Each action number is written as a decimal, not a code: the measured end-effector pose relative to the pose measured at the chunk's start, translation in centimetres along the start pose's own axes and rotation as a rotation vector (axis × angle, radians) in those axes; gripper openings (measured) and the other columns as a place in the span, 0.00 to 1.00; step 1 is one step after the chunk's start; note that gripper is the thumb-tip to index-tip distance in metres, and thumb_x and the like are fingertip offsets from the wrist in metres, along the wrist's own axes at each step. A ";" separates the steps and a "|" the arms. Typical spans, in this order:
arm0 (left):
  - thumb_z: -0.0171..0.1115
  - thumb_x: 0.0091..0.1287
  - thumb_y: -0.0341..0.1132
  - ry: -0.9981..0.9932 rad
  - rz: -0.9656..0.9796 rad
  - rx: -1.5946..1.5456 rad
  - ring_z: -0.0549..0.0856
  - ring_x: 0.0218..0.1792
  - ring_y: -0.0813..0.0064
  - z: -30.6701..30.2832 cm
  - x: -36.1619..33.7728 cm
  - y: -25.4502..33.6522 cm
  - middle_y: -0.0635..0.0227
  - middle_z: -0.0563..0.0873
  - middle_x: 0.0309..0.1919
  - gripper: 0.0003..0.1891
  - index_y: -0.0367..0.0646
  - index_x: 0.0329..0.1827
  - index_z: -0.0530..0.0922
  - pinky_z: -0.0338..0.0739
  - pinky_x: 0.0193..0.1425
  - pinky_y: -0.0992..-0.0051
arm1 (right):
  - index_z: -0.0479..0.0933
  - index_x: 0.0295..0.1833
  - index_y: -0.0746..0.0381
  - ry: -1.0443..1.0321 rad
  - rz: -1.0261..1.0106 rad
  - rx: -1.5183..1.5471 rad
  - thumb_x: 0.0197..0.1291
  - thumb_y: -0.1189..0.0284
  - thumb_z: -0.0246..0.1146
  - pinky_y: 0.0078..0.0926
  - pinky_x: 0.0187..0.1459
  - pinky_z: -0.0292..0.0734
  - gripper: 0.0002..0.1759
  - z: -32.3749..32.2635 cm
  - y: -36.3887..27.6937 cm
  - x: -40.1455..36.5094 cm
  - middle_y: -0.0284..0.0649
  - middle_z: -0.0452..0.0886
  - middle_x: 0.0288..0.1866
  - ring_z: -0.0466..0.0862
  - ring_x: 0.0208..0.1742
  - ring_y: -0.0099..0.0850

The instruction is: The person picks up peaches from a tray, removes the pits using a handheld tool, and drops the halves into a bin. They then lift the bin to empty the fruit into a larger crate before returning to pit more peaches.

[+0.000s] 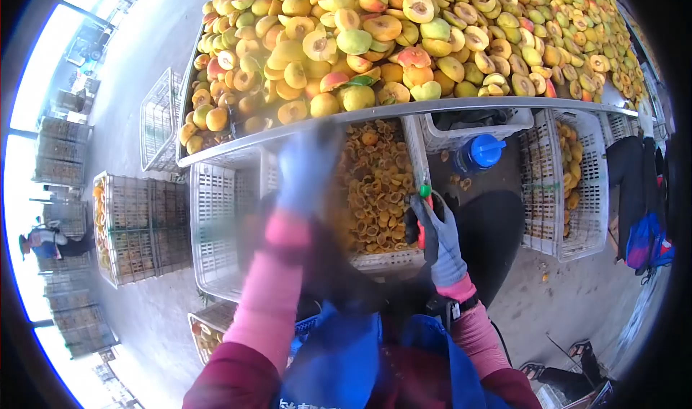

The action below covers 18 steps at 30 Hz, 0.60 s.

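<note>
My right hand [441, 242], in a grey-blue glove with dark fingertips, is closed around a slim red-handled tool with a green end [425, 191]. The tool's working end cannot be made out. Gloved as well, my left hand [308, 169] is smeared by motion near the front edge of the metal table [404, 111], and its fingers do not show clearly. Halved peaches [357, 41] are heaped across that table, many with the cut side up. Below my hands a crate holds hollow, ring-like peach scraps [375, 192].
A white plastic crate [216, 229] stands left of the scraps. To the right are a blue lidded jug [481, 153] and a crate with peach pieces [544, 185]. Stacked crates [148, 229] stand farther left. Other people are at the left, right and lower-right edges.
</note>
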State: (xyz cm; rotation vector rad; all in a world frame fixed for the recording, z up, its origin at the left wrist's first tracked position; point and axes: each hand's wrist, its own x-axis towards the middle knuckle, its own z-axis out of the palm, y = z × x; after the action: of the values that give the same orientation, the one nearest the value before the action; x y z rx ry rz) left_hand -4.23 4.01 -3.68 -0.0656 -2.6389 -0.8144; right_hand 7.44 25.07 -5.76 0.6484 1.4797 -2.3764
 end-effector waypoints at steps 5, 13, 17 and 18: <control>0.68 0.56 0.52 -0.005 -0.023 0.367 0.80 0.50 0.48 2.8 13.8 -1.1 0.49 0.74 0.56 0.33 0.57 0.65 0.69 0.77 0.52 0.59 | 0.75 0.47 0.60 0.132 0.060 0.238 0.62 0.59 0.64 0.22 0.20 0.73 0.17 -3.2 5.0 2.5 0.32 0.75 0.25 0.75 0.20 0.22; 0.64 0.57 0.42 0.121 0.260 0.234 0.82 0.45 0.55 1.3 13.1 0.4 0.58 0.83 0.42 0.23 0.52 0.57 0.75 0.78 0.47 0.62 | 0.76 0.47 0.59 0.108 -0.042 0.266 0.65 0.59 0.60 0.20 0.20 0.72 0.15 -2.8 1.9 3.4 0.32 0.75 0.25 0.74 0.20 0.21; 0.68 0.44 0.25 -0.389 0.344 -0.008 0.77 0.54 0.53 0.5 0.1 4.6 0.55 0.76 0.52 0.33 0.45 0.59 0.75 0.76 0.53 0.62 | 0.75 0.49 0.60 0.105 0.051 0.377 0.65 0.59 0.60 0.19 0.20 0.69 0.16 -1.1 2.4 3.4 0.32 0.74 0.25 0.73 0.20 0.20; 0.68 0.41 0.25 -0.541 0.295 0.054 0.77 0.55 0.51 0.2 -2.7 5.4 0.55 0.76 0.53 0.35 0.47 0.60 0.74 0.76 0.55 0.61 | 0.74 0.51 0.61 0.035 0.024 0.420 0.66 0.61 0.59 0.18 0.21 0.68 0.16 -0.5 2.7 3.2 0.31 0.74 0.26 0.73 0.21 0.19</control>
State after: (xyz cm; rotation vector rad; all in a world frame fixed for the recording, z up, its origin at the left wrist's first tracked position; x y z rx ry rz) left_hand -0.93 8.85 -1.94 -0.7365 -3.0324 -0.6950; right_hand 5.95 24.36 -9.66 0.7959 0.9775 -2.6913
